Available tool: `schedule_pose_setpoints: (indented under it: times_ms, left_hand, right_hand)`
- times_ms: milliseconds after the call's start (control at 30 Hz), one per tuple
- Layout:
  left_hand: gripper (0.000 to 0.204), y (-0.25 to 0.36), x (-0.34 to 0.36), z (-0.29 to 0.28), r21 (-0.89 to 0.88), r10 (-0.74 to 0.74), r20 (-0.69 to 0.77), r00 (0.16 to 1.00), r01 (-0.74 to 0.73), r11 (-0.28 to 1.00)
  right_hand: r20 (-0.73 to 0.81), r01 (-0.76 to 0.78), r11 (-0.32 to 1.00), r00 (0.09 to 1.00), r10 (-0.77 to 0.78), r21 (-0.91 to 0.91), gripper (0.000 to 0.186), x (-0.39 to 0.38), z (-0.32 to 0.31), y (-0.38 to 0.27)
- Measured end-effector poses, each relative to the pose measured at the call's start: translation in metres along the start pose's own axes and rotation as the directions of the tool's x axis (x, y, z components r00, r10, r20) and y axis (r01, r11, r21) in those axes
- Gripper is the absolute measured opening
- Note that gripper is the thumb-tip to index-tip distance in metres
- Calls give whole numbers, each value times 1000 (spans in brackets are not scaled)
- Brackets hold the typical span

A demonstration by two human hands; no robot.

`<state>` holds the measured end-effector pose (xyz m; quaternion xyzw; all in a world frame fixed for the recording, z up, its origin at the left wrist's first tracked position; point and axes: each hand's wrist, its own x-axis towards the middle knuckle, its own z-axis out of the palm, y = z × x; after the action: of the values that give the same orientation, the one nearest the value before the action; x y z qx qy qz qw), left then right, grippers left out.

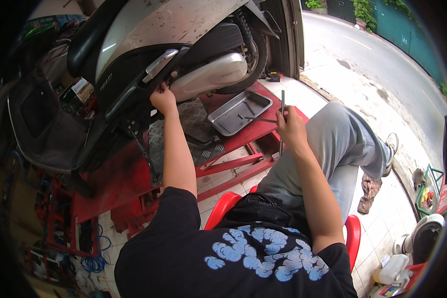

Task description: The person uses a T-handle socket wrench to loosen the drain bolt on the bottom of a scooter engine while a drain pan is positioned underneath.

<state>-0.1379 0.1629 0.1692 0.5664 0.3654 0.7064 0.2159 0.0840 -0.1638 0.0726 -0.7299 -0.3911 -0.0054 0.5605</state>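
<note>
- Fingers of the right hand (291,126) are gripping a T-shaped metal tool (260,119), centre right.
- Left hand (163,99) fingers are bending against the scooter (144,30), upper centre; whether they are gripping cannot be told.
- Work is apparently proceeding: silver cover (206,78) is sitting fitted; remaining steps are not showing.
- Red platform (119,181) is supporting a metal tray (227,120), centre.
- Road (362,52) is passing outside, upper right.

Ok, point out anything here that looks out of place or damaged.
A crumpled brown cloth lies on the tiled floor beside the red chair, as if dropped. Dark specks mar the pale upper panel of the scooter; whether dirt or scuffs, I can't tell.
</note>
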Motion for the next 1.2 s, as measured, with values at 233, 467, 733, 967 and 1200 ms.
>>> schedule_pose_setpoints:
  times_ms: [233, 467, 733, 967, 1200]
  left_hand:
    - [24, 22, -12, -6, 68, 33, -13, 999, -32, 997]
    - [22, 3, -11, -5, -4, 43, -81, 996, -43, 999]
    - [21, 23, -12, -6, 200, 79, -59, 995, -66, 978]
    - [20, 11, -7, -10, 245, 141, -44, 989, -126, 961]
    - [19, 25, -16, -21, 367, 104, -2, 995, -96, 925]
  right_hand:
    - [-7, 20, 999, 1000, -20, -34, 30, 1, 0, 2]
    - [29, -10, 1000, 1000, 10, -15, 28, -2, -2, -6]
    - [21, -2, 1000, 1000, 2, -22, 27, -2, -3, -6]
    - [33, -14, 1000, 999, 15, -18, 27, -2, -3, -8]
    - [25, -2, 1000, 1000, 3, -20, 27, -3, -2, -8]
